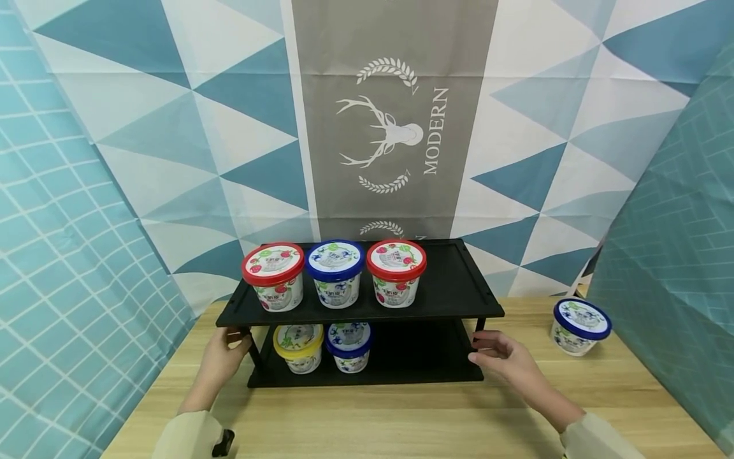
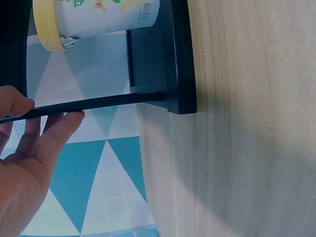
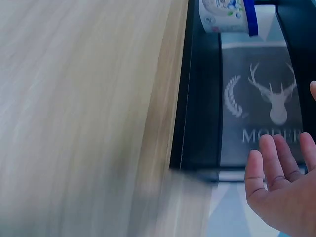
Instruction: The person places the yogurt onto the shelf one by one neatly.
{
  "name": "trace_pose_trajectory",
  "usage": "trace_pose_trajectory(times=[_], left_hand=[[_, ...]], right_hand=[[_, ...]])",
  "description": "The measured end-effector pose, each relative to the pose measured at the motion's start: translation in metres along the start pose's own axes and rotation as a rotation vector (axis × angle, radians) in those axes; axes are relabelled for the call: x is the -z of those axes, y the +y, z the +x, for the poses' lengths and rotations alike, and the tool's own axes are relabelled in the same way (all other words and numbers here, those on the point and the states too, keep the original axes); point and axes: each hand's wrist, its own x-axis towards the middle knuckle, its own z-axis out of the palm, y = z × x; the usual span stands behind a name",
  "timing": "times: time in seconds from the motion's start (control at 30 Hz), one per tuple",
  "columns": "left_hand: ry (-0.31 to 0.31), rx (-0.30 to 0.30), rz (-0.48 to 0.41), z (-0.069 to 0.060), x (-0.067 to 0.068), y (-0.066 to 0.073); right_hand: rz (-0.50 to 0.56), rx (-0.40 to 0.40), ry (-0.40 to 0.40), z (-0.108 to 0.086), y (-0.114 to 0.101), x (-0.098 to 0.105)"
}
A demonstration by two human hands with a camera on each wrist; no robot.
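Note:
A black two-tier shelf [image 1: 455,274] stands on the wooden table. At its left end, my left hand [image 1: 222,357] pinches the thin front post [image 2: 108,102] between thumb and fingers. My right hand [image 1: 510,357] is beside the right post; in the right wrist view its fingers [image 3: 270,160] are spread and hold nothing, and I cannot tell if they touch the post. On the upper tier sit a red-lidded cup [image 1: 278,280], a blue-lidded cup [image 1: 336,277] and another red-lidded cup [image 1: 397,274]. The lower tier bears a yellow-lidded cup [image 1: 299,347] and a blue-lidded cup [image 1: 350,347].
One more blue-lidded cup [image 1: 580,326] stands on the table [image 1: 355,421], right of the shelf. A patterned cloth [image 1: 395,38] with a deer head hangs behind. Teal cloths [image 1: 63,255] border both sides.

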Motion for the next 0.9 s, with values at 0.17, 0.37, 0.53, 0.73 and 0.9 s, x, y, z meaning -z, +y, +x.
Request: trace_pose_trajectory(times=[0.17, 0.37, 0.53, 0.73, 0.9], left_hand=[[0.003, 0.003, 0.003, 0.000, 0.000, 0.000], [-0.008, 0.014, 0.003, 0.000, 0.000, 0.001], [-0.009, 0.019, 0.013, 0.000, 0.001, 0.002], [-0.011, 0.016, 0.011, 0.001, 0.000, 0.001], [-0.016, 0.018, 0.012, 0.001, 0.000, 0.001]], right_hand=[[-0.029, -0.031, 0.041, -0.007, 0.008, 0.024], [-0.085, -0.052, 0.089, -0.013, 0.019, 0.055], [-0.078, -0.078, 0.098, -0.016, 0.027, 0.076], [-0.058, -0.070, 0.140, -0.018, 0.042, 0.097], [-0.036, -0.041, 0.188, -0.017, 0.059, 0.117]])
